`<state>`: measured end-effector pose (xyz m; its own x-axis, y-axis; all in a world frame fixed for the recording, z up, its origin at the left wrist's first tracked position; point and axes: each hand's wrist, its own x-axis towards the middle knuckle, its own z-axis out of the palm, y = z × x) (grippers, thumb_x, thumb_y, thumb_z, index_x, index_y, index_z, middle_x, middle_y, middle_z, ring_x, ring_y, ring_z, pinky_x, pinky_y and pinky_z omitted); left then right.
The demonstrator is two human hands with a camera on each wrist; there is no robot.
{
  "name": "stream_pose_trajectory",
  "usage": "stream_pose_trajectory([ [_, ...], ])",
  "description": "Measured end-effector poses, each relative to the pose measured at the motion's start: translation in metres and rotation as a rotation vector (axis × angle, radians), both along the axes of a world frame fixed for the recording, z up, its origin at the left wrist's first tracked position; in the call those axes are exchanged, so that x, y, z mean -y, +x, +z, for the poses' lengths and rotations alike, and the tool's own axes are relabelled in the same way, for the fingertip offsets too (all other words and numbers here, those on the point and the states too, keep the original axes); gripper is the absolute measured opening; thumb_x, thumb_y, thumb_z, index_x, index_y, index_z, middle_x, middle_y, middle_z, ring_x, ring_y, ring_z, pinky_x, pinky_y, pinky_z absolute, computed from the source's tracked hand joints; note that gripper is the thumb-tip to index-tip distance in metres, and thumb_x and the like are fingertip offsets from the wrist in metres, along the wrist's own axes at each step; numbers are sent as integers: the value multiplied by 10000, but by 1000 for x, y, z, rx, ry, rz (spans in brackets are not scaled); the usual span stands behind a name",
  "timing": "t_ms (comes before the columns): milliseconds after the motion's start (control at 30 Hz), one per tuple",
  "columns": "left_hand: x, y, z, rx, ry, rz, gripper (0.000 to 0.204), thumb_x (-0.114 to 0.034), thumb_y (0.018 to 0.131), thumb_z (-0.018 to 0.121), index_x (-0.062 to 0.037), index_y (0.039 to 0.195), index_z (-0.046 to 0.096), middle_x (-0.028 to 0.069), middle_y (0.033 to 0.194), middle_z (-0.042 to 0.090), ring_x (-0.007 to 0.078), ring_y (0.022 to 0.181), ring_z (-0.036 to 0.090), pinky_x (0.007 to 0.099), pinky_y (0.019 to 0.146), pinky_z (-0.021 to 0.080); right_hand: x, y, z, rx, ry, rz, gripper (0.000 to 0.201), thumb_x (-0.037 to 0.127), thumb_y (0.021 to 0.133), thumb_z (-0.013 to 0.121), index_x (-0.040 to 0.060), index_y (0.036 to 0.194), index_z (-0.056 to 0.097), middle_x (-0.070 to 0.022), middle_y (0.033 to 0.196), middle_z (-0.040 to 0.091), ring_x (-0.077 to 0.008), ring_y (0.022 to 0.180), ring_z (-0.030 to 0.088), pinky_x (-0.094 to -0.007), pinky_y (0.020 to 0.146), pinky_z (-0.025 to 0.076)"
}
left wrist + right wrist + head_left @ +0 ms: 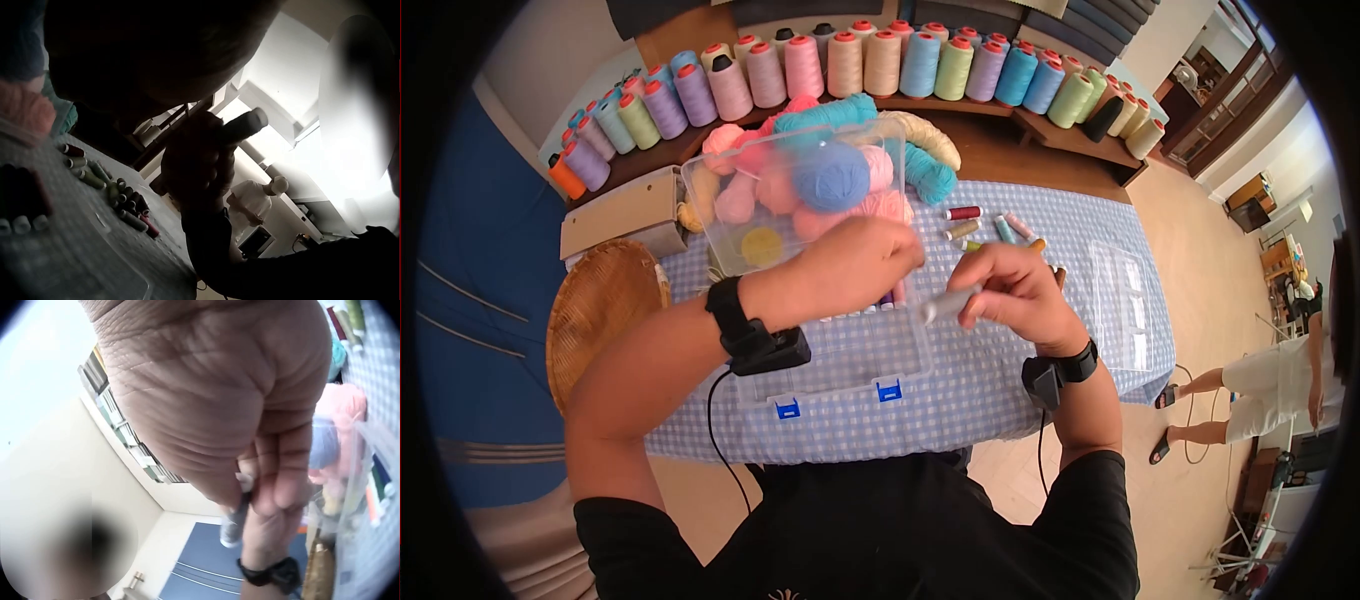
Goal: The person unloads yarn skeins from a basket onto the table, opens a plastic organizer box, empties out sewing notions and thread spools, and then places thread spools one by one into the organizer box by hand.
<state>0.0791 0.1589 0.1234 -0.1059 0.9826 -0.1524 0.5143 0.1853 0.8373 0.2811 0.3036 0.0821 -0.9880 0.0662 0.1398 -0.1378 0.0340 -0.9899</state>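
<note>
My right hand (1017,297) grips a grey thread spool (950,303) between thumb and fingers, above the table; the spool's white end (261,117) sticks out in the left wrist view. My left hand (850,270) hovers beside it with fingers bent downward, over a clear plastic box (840,385) with blue latches. Its fingertips are mostly hidden, and I cannot tell whether they pinch a thread end. Several spools (25,209) lie in a row inside the box, partly covered by the left forearm in the head view.
Loose spools, including a maroon one (964,213), lie right of the box. Yarn balls (830,175) show through its raised lid (903,160). A clear plastic tray (1120,310) lies at the right; a wicker basket (600,310) stands left. Thread cones (845,65) line the back shelf.
</note>
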Motion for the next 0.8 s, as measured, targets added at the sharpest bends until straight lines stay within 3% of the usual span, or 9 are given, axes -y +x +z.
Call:
stream_pose_trajectory([
  [133, 10, 12, -42, -119, 227, -208, 259, -217, 995, 580, 11, 962, 699, 137, 793, 697, 256, 761, 711, 428, 701, 537, 6, -8, -2, -108, 4, -448, 137, 53, 953, 699, -19, 1068, 679, -49, 892, 697, -110, 789, 664, -263, 711, 536],
  [200, 15, 19, -28, -431, 329, -223, 265, -216, 999, 564, 1, 944, 705, 139, 817, 712, 270, 771, 702, 409, 723, 539, 6, -9, 2, -66, 916, -556, 157, 62, 922, 726, -15, 1051, 680, -69, 856, 681, -144, 756, 666, -290, 683, 520],
  [267, 6, 8, -22, -357, 320, -167, 263, -214, 1000, 560, -3, 940, 706, 148, 824, 714, 285, 772, 699, 407, 723, 537, 0, -9, -6, -126, 939, -426, 189, 78, 901, 740, -11, 1059, 685, -92, 858, 675, -182, 729, 659, -320, 655, 502],
  [333, 2, -2, -20, -287, 309, -122, 261, -211, 1000, 557, -8, 936, 708, 156, 832, 717, 300, 773, 696, 406, 723, 534, 5, -5, 2, 11, 594, -47, 185, 87, 913, 740, -2, 1068, 696, -70, 873, 686, -151, 745, 659, -319, 657, 504],
  [400, -1, -8, -25, -135, 134, -138, 278, -221, 1013, 544, -13, 934, 711, 161, 836, 716, 320, 776, 695, 414, 720, 528, 6, -3, -1, -16, 445, -21, 183, 92, 924, 738, 2, 1080, 706, -54, 873, 692, -114, 773, 657, -305, 684, 518],
  [467, 7, -2, -36, -179, 138, -196, 279, -223, 1015, 546, -11, 935, 709, 163, 832, 711, 324, 774, 693, 418, 719, 525, 13, -4, -7, -108, -121, -290, 187, 108, 929, 744, -3, 1075, 706, -39, 854, 687, -83, 766, 630, -295, 674, 506],
  [533, 15, 9, -41, -219, 141, -251, 280, -226, 1018, 548, -10, 937, 707, 166, 828, 707, 328, 773, 691, 423, 718, 521, 11, -10, -11, -114, -23, -459, 204, 100, 921, 748, -13, 1084, 699, -71, 833, 681, -111, 744, 636, -284, 658, 501],
  [600, 22, 20, -32, -207, 183, -335, 269, -221, 1017, 555, -5, 954, 702, 178, 832, 698, 341, 773, 683, 429, 726, 520, 8, -13, -13, -14, 689, -633, 211, 87, 909, 752, -14, 1085, 694, -112, 835, 680, -151, 743, 663, -275, 660, 511],
  [800, 19, 11, -22, -257, 512, 39, 152, -130, 961, 624, -5, 1035, 668, 167, 921, 697, 345, 859, 679, 423, 780, 528, 14, -12, -25, -33, 658, -591, 205, 91, 920, 749, -24, 1077, 686, -115, 831, 689, -151, 689, 663, -283, 618, 521],
])
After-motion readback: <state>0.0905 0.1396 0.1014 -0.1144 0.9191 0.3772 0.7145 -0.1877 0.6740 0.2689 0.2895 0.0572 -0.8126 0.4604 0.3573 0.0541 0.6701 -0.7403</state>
